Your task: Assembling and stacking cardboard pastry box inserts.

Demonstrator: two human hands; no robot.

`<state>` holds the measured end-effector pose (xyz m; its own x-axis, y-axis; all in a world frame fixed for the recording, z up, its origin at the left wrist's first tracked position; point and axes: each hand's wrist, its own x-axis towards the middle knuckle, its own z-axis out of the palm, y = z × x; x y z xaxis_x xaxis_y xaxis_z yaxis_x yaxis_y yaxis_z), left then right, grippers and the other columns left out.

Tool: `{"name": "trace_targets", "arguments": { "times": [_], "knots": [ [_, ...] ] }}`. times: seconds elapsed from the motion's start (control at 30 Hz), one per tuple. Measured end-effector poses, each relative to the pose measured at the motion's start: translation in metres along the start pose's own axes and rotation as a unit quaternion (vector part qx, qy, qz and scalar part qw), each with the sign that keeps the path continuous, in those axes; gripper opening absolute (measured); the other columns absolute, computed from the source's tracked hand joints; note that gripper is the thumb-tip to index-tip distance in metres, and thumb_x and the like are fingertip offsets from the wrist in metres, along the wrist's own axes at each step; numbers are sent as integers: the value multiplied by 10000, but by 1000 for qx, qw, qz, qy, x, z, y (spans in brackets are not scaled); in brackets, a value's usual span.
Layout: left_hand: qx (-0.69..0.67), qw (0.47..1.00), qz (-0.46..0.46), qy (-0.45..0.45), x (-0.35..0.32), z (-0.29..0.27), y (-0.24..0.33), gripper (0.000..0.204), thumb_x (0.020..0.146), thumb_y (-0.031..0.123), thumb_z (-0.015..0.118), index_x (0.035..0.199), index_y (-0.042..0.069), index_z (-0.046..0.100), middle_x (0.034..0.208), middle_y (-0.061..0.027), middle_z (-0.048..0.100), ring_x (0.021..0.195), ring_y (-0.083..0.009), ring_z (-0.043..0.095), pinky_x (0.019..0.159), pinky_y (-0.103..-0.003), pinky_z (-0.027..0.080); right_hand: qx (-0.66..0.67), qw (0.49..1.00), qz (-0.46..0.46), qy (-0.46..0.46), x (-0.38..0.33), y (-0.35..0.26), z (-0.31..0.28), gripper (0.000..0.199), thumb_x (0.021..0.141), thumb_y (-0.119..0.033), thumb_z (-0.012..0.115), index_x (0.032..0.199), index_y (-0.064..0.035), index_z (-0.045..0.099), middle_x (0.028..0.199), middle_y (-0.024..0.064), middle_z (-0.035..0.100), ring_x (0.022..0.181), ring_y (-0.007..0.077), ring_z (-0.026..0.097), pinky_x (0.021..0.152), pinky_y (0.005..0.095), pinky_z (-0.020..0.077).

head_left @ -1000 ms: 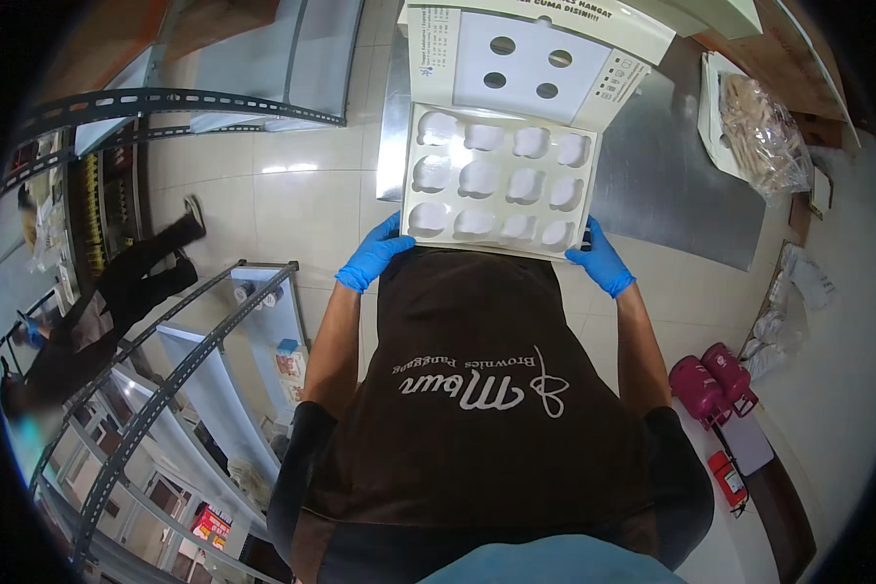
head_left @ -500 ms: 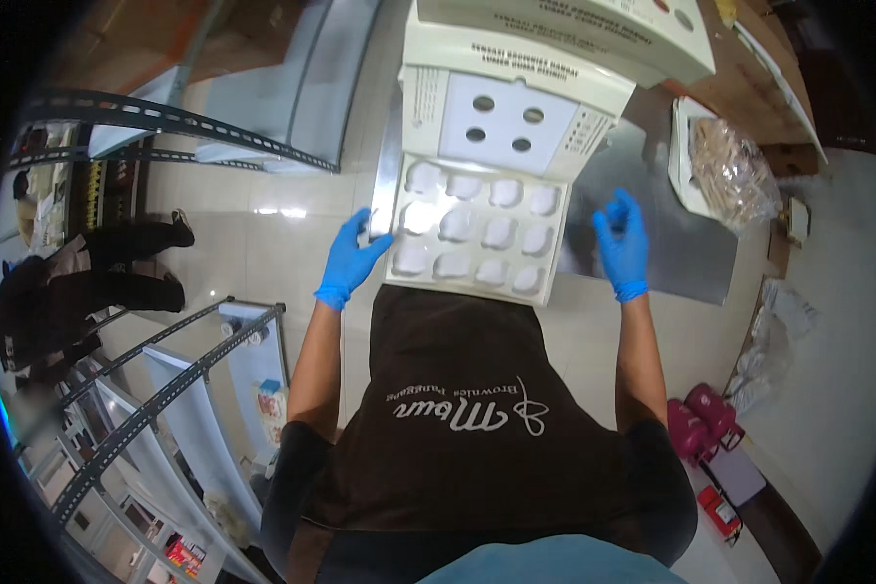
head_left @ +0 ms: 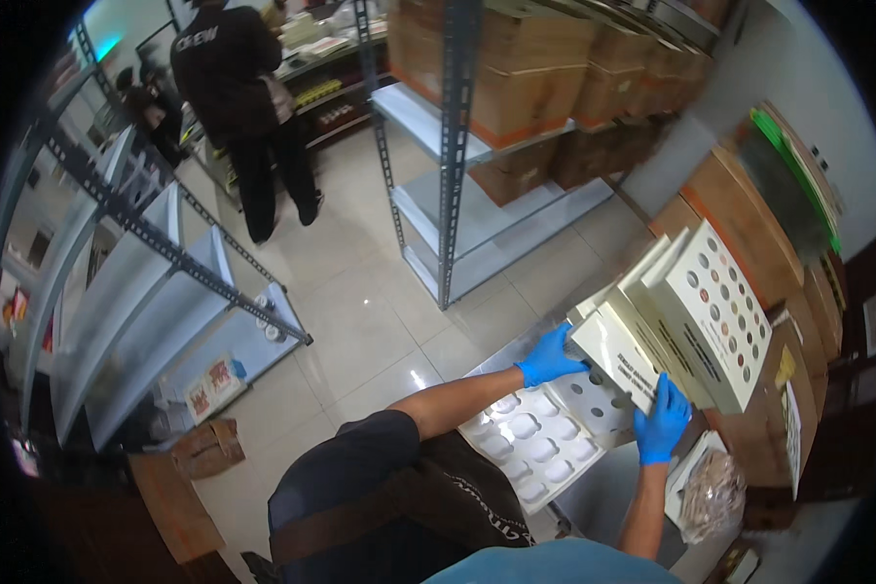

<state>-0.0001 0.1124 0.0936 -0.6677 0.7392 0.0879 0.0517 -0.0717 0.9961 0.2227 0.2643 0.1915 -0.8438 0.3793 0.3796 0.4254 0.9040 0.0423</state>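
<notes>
A cream cardboard box lies open on the metal table, its white insert full of scalloped cut-outs. Its raised lid has round holes on the inner panel and printing on the outer flap. My left hand, in a blue glove, grips the lid's left end. My right hand, gloved alike, holds the lid's right end, fingers pointing up along the edge. Some fingertips are hidden behind the cardboard. Just behind the lid stand more cream boxes, the outermost one printed with rows of round pictures.
A clear plastic bag of tan pieces lies right of the table. Shelving racks stand beyond, loaded with brown cartons. Another person in dark clothes stands at the far left. More metal shelves are on the left.
Both hands have gone from hanging open on either side of the box to gripping the two ends of its lid. The view has swung left, bringing racks and the other person upright.
</notes>
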Motion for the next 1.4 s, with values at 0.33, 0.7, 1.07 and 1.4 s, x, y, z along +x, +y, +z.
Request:
{"name": "trace_targets", "arguments": {
  "times": [0.33,0.7,1.07,1.4],
  "knots": [
    [216,959,42,-177,4,-59,-28,533,817,29,437,1349,51,404,1295,-221,470,1216,-352,446,1022,-403,361,85,960,191,185,-11,-35,-35,539,730,-104,693,1219,36,515,1162,230,565,1098,372,519,904,444,417],
    [398,867,-7,-300,17,-85,7,424,890,295,456,1197,16,543,1161,-249,564,1057,-341,564,916,-400,435,428,751,498,66,-163,32,85,438,813,-69,490,1201,131,452,1128,202,542,960,247,524,864,381,417],
    [-556,720,-397,-121,-15,-16,-9,367,890,364,521,925,39,688,846,-68,686,759,-214,648,770,-397,514,401,856,297,-133,-161,-36,41,427,833,-142,632,1230,-28,523,1178,156,592,1033,206,584,877,334,468],
    [-157,975,-153,-32,-24,-36,-53,480,944,379,440,1131,-41,581,1109,-173,616,951,-241,616,888,-411,477,301,881,339,-134,-160,-56,14,502,806,-141,659,1267,-28,495,1169,187,595,1049,301,596,916,371,457]
  ]
}}
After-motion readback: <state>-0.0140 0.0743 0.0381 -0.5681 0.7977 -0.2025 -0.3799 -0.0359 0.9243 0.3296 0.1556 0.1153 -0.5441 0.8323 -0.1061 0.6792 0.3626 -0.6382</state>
